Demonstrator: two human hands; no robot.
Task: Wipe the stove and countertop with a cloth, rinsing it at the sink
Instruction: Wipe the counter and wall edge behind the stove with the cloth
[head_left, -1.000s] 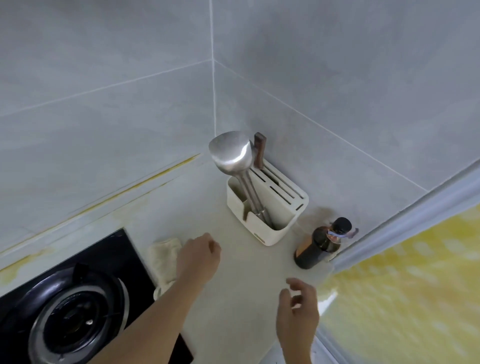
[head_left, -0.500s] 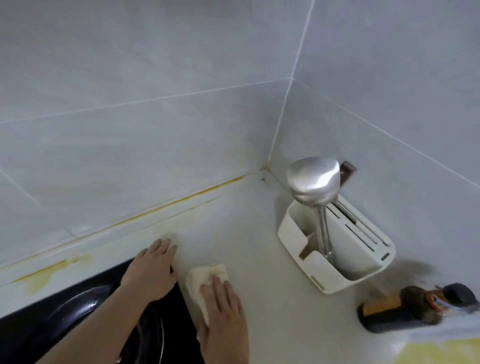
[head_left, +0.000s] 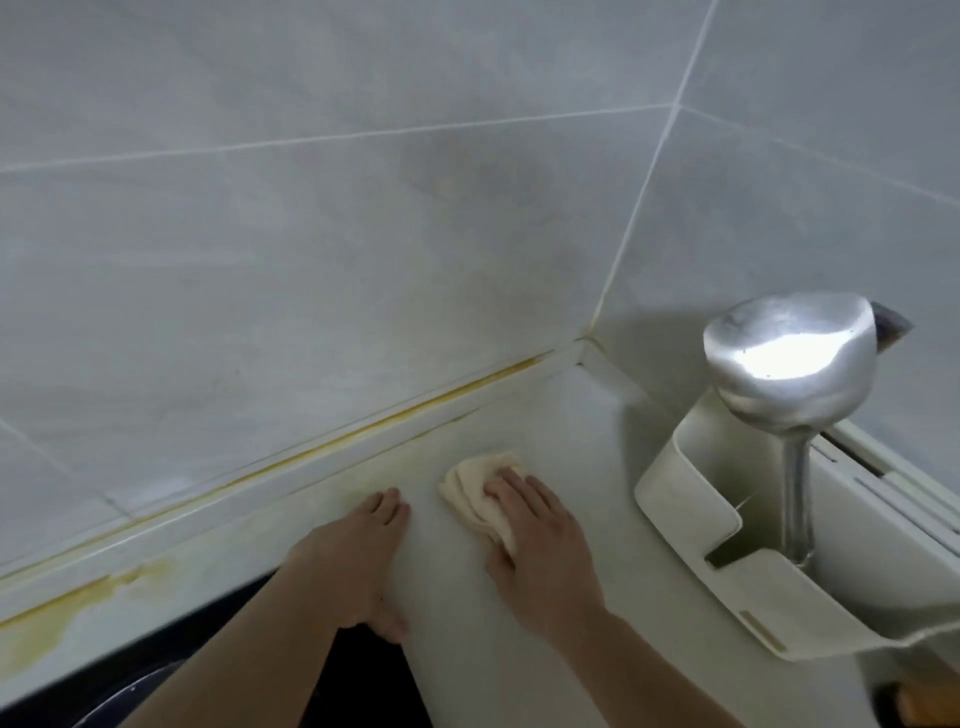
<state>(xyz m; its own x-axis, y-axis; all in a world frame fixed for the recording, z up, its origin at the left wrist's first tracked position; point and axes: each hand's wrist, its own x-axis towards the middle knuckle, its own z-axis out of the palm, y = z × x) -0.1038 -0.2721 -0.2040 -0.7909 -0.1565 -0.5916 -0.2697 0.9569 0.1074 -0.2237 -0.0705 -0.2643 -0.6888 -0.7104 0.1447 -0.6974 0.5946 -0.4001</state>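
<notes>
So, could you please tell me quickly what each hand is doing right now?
Left hand: open, fingers flat on the countertop, holding nothing.
Right hand: open, straight fingers pressing the cloth onto the countertop.

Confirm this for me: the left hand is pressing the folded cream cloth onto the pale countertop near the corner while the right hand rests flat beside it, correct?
Not quite: the hands are swapped. In the head view, the right hand presses the folded cream cloth onto the pale countertop near the corner, while the left hand rests flat beside it.
</notes>
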